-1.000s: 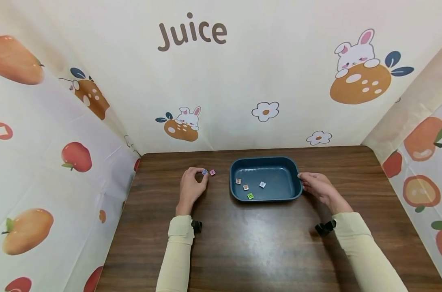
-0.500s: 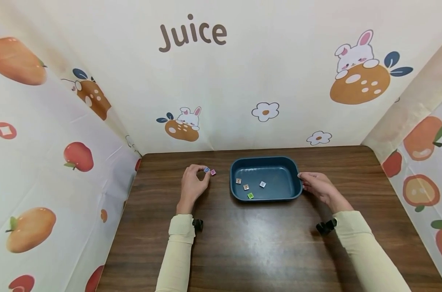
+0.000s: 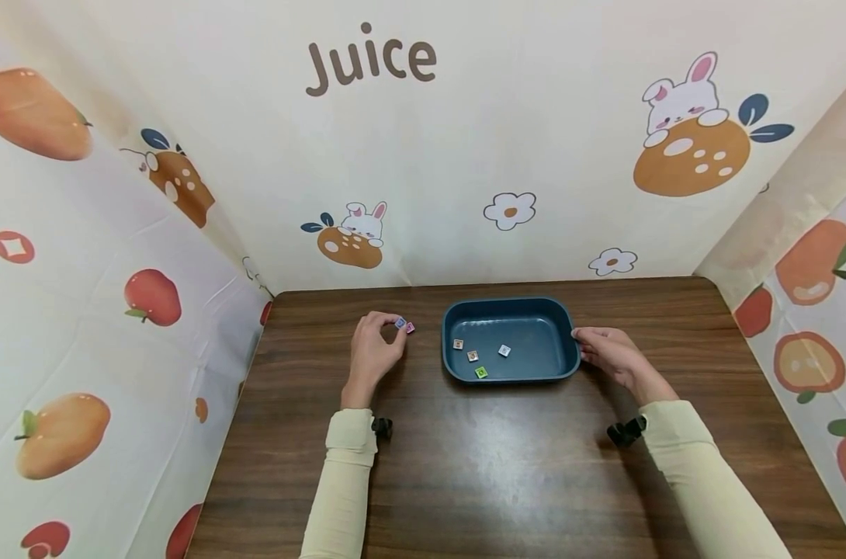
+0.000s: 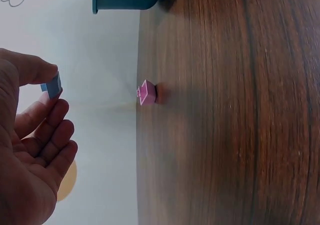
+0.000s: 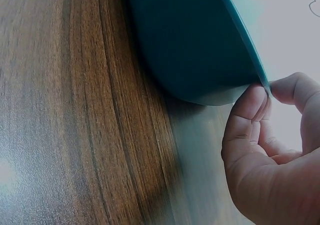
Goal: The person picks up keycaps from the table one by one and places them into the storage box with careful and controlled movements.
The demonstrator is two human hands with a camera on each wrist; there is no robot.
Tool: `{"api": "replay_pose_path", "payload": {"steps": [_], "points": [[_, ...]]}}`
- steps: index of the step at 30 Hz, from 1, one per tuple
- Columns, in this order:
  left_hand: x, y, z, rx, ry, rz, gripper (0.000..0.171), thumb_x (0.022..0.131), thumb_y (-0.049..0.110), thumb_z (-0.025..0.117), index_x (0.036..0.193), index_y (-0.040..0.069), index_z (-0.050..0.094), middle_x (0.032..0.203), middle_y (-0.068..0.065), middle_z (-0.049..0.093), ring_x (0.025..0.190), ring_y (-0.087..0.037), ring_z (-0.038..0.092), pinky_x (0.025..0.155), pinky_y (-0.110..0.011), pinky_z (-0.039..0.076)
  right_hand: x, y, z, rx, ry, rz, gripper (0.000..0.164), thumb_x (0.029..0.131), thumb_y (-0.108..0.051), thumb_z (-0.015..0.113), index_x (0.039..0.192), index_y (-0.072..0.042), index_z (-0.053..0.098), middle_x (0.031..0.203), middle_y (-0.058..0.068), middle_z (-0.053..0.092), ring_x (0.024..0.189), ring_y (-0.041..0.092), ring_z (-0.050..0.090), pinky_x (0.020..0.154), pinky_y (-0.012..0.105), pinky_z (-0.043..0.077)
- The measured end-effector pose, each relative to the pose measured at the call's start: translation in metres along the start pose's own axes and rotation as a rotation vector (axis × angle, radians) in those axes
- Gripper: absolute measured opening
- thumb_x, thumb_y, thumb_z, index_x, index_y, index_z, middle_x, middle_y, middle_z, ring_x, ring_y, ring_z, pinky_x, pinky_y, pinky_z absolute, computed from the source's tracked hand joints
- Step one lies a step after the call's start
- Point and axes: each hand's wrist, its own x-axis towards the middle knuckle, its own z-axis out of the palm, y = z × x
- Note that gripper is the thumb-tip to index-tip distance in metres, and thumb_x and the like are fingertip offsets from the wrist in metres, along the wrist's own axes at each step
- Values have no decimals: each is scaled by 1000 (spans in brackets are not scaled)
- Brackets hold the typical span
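The one readable word is "Juice" [image 3: 371, 59], printed in large brown letters on the cream backdrop [image 3: 465, 140] behind the table (among cartoon rabbits, oranges and flowers). The small cubes [image 3: 473, 355] in the blue tray [image 3: 566, 365] bear marks too small to read.

Right hand [image 5: 272, 155]: lower right of view, thumb and curled fingers [image 5: 247, 112] pinching the rim of the teal tray [image 5: 195, 40]. Tray: outer wall curving away up and left from the fingertips. Wooden table [image 5: 65, 120]: dark grained surface left of the hand, beneath the tray.
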Motion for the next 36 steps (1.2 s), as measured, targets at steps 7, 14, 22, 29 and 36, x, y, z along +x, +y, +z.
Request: {"api": "replay_pose_path", "payload": {"steps": [7,14,22,29,36], "points": [[-2,8,5,-24,-14,4,14,95,23,77,102,11,79,111,-8,72,109,-38,64,96,-49,52,0,2,1,-4,2,7,17,107,-29,62,107,-18,74,90,-15,70,83,-3,65,80,17,59],[-3,15,11,-23,-31,26,17,96,24,75,105,10,78,112,-9,71,111,-40,64,95,-48,53,0,4,1,-3,-1,11,18,107,-29,62,109,-16,74,89,-15,71,83,-3,66,80,17,59],[-2,20,15,-22,-42,36,20,95,24,76,108,9,77,114,-9,71,112,-40,63,95,-48,53,2,4,2,34,12,-1,17,108,-26,60,104,-19,74,87,-15,71,81,-3,65,76,16,58],[-3,21,17,-17,-51,37,20,96,24,76,109,9,77,114,-9,71,113,-40,63,96,-47,53,2,4,3,73,12,13,18,108,-25,60,98,-21,74,84,-13,68,78,-1,63,73,17,58],[-1,23,21,-19,-55,46,18,96,25,76,108,11,78,113,-8,71,112,-33,62,98,-48,53,-1,3,3,81,19,14,16,107,-26,62,100,-18,75,87,-12,68,80,0,63,74,17,59]]}}
